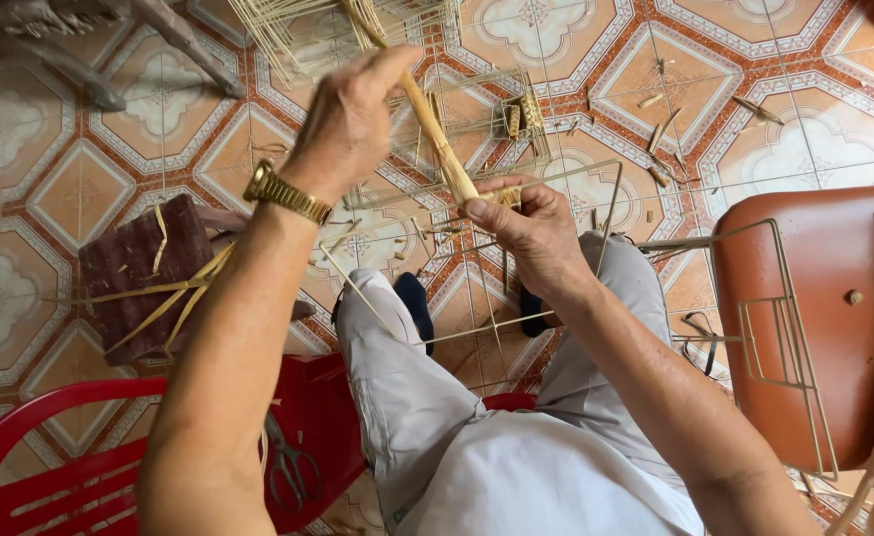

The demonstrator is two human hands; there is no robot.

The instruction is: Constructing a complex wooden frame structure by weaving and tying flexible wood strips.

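Head view is looking down past pale trouser knees; a red plastic chair [50, 467] with scissors [293, 471] is sitting nearest. Right hand [526, 228] is pinching a bundle of straw-coloured strips [442, 149] against a thin wire frame [516, 189], fingers pressed together; left hand [347, 119] is gripping the bundle higher up, closed round it. Only a short stretch of frame is looking wrapped; most wire is showing bare, so plenty seems left. Off-cuts [660, 139] are lying farther off on the patterned tile floor [804, 109].
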